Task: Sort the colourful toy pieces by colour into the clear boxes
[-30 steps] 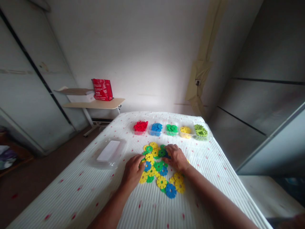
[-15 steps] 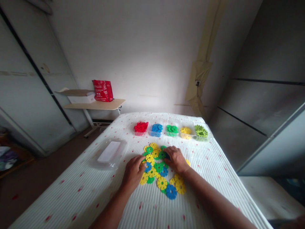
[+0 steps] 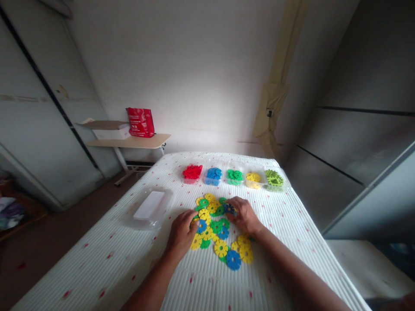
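A pile of flat flower-shaped plastic discs [image 3: 218, 226] in yellow, green and blue lies on the white ribbed cloth in front of me. My left hand [image 3: 180, 233] rests on the pile's left edge, fingers curled down onto the discs. At the pile's far right edge my right hand [image 3: 244, 215] has its fingertips pinched on a blue disc [image 3: 229, 209]. Behind the pile stand small clear tubs in a row: red discs [image 3: 192, 172], blue [image 3: 213, 174], green [image 3: 234, 175], yellow [image 3: 253, 178] and light green pieces [image 3: 274, 179].
A clear plastic lid or tray [image 3: 148, 207] lies left of the pile. The cloth-covered surface [image 3: 207, 285] drops off at both sides. A side table [image 3: 129, 141] with a red bag [image 3: 140, 122] stands by the wall at left. Grey cabinet panels line the right.
My right hand has drawn slightly right and lifted a blue disc out at the pile's far edge. My left hand has hardly moved.
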Motion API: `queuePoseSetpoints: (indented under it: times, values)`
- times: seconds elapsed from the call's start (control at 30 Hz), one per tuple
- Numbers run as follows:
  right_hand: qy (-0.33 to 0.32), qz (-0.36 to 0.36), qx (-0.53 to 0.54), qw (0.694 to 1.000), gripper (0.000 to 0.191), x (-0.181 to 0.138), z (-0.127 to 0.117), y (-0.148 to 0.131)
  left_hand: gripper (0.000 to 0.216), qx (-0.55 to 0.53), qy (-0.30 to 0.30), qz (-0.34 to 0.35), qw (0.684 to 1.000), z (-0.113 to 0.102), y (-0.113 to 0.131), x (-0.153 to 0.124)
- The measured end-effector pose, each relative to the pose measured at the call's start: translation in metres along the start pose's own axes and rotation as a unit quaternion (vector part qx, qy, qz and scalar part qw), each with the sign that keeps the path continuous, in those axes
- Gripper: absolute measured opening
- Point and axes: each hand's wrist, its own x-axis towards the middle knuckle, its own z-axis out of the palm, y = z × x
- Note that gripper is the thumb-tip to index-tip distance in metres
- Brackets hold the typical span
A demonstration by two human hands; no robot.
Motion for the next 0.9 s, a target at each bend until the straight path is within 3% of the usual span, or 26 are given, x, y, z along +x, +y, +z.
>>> queuePoseSetpoints:
  times: [0.2,0.4,0.57,0.7,0.9]
  values:
    - [0.041,0.024,0.079,0.996,0.032,0.001,-0.003,0.006,0.030,0.004,-0.004,0.001,1.000,0.000,-0.001,0.000]
    - [0.070,0.102,0.218,0.968,0.037,0.000,-0.015,0.016,0.031,-0.002,-0.003,-0.002,1.000,-0.001,0.001,0.000]
    - [-0.031,0.060,0.102,0.992,0.033,-0.007,-0.027,0.016,0.031,-0.002,-0.001,-0.002,1.000,-0.001,0.001,0.000]
    - [-0.112,0.043,-0.037,0.992,0.028,-0.011,-0.021,0.008,0.031,0.000,-0.006,0.000,1.000,0.000,-0.001,0.001]
    - [-0.140,0.058,-0.103,0.983,0.024,-0.008,-0.015,-0.002,0.030,-0.004,0.001,-0.002,1.000,-0.002,0.002,0.000]
